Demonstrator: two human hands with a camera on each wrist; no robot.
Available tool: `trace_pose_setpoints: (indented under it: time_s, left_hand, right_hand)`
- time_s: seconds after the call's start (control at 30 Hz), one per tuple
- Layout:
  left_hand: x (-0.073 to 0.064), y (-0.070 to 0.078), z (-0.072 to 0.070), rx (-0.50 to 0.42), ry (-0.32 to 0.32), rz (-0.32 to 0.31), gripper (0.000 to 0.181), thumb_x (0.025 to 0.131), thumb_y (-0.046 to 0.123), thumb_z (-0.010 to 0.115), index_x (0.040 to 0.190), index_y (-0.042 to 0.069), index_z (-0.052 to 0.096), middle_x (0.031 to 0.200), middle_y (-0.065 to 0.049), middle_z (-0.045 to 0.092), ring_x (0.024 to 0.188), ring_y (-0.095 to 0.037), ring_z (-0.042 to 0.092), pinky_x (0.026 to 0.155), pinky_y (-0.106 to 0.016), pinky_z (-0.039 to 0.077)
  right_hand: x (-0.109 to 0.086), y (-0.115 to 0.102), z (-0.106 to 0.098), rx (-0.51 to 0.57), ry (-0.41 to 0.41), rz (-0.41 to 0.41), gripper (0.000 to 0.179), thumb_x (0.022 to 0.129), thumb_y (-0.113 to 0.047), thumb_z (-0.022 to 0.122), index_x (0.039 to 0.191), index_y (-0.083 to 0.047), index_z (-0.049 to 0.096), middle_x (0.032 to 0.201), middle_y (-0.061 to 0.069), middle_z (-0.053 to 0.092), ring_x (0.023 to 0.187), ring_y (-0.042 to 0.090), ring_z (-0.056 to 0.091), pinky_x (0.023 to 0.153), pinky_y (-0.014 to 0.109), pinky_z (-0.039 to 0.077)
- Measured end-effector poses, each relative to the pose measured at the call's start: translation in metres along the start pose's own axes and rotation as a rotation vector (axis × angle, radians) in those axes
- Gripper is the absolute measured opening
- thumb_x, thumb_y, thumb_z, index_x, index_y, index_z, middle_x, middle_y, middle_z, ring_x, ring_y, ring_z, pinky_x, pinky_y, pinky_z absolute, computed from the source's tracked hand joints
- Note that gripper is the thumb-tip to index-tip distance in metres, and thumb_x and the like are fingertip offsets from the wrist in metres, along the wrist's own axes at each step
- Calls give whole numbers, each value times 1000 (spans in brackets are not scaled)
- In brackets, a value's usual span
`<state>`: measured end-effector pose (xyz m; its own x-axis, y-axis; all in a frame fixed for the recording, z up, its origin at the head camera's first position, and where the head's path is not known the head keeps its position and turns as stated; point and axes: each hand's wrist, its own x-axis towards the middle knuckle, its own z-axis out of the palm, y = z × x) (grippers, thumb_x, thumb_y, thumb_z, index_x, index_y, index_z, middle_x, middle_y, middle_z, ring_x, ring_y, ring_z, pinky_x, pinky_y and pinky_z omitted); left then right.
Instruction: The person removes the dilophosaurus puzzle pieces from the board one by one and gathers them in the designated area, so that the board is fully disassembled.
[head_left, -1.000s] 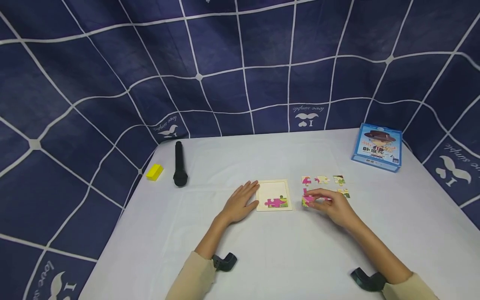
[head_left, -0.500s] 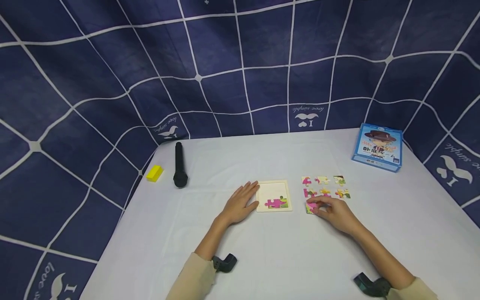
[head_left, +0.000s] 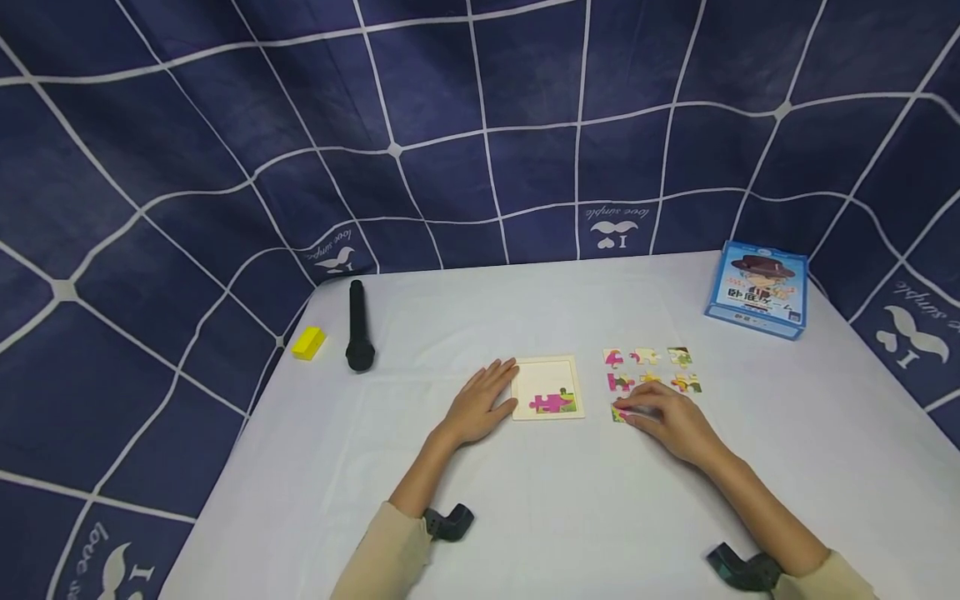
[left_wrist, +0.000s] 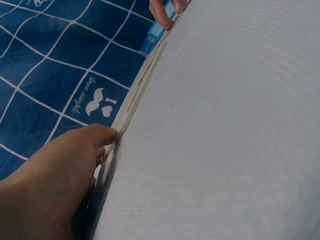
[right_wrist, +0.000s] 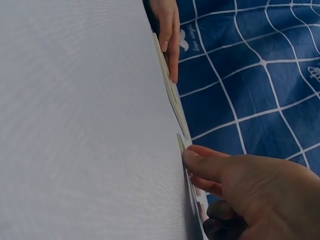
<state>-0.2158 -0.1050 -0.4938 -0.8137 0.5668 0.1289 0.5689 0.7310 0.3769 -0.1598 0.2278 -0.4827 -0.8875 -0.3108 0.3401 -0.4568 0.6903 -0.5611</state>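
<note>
A square cream puzzle tray (head_left: 542, 373) lies mid-table, with joined pink and green pieces (head_left: 553, 402) in its lower right. My left hand (head_left: 477, 406) lies flat, fingers straight, its fingertips and thumb touching the tray's left edge. To the right of the tray, my right hand (head_left: 675, 423) pinches a pink and green puzzle piece (head_left: 618, 413) between thumb and fingers. That piece is mostly covered in the head view; in the right wrist view, the puzzle piece (right_wrist: 180, 142) stands tilted, an edge lifted off the table. Several loose puzzle pieces (head_left: 619, 382) lie in two rows just beyond this hand.
A blue game box (head_left: 759, 289) sits at the back right of the white table (head_left: 525, 508). At the left are a black microphone (head_left: 359, 327) and a yellow block (head_left: 308, 342). Dark blue gridded cloth (head_left: 450, 125) hangs behind and along the sides.
My right hand has drawn the puzzle piece slightly toward me and to the right, uncovering loose pieces in the nearer row. The left hand and tray have stayed in place.
</note>
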Motion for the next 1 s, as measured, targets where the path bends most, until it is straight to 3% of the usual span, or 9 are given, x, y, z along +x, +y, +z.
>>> trace_pose_setpoints:
  time_s: [0.2, 0.33, 0.43, 0.53, 0.67, 0.83, 1.0]
  left_hand:
    - [0, 0, -1, -5, 8, 7, 57, 96, 38, 42, 145, 10, 30, 151, -1, 23, 139, -20, 15, 112, -34, 9]
    - [1, 0, 0, -6, 10, 11, 57, 96, 38, 42, 145, 9, 31, 151, -2, 24, 139, -20, 15, 112, -35, 10]
    - [1, 0, -1, -6, 10, 9, 58, 96, 38, 42, 145, 9, 30, 151, -2, 24, 139, -20, 15, 112, -34, 9]
    - [1, 1, -1, -6, 11, 14, 57, 96, 38, 42, 145, 10, 30, 151, -2, 24, 139, -20, 15, 112, -34, 9]
    - [1, 2, -2, -4, 8, 17, 57, 96, 38, 42, 145, 10, 30, 151, 0, 23, 139, -19, 15, 112, -33, 10]
    - [1, 1, -1, 2, 0, 11, 57, 96, 38, 41, 145, 11, 30, 151, 0, 22, 139, -18, 14, 112, -32, 9]
    - [0, 1, -2, -2, -6, -4, 57, 96, 38, 41, 145, 11, 30, 151, 1, 22, 139, -17, 13, 112, -31, 8]
  right_hand:
    - [2, -1, -1, 3, 23, -30, 23, 78, -9, 73, 101, -16, 73, 98, -5, 62, 93, 15, 57, 74, 34, 46]
    - [7, -6, 0, 50, 71, -27, 24, 77, -12, 75, 101, -14, 72, 93, -6, 63, 73, 7, 50, 59, 22, 39]
    - [14, -14, 5, 90, 80, -20, 28, 77, -17, 75, 104, -13, 71, 88, -7, 61, 61, 5, 39, 49, 19, 31]
    - [23, -25, 13, 116, 69, -36, 31, 77, -19, 75, 107, -12, 70, 82, -9, 59, 56, 4, 35, 45, 19, 30]
    - [36, -37, 29, 128, 24, -59, 34, 77, -17, 75, 110, -11, 68, 79, -12, 56, 55, 5, 36, 47, 20, 31]
    - [49, -47, 44, 131, -24, -22, 37, 77, -18, 76, 112, -9, 67, 76, -12, 56, 64, 11, 44, 56, 23, 35]
    - [56, -48, 54, 111, -51, 1, 39, 77, -22, 76, 112, -8, 67, 77, -9, 57, 62, 11, 42, 53, 23, 34]
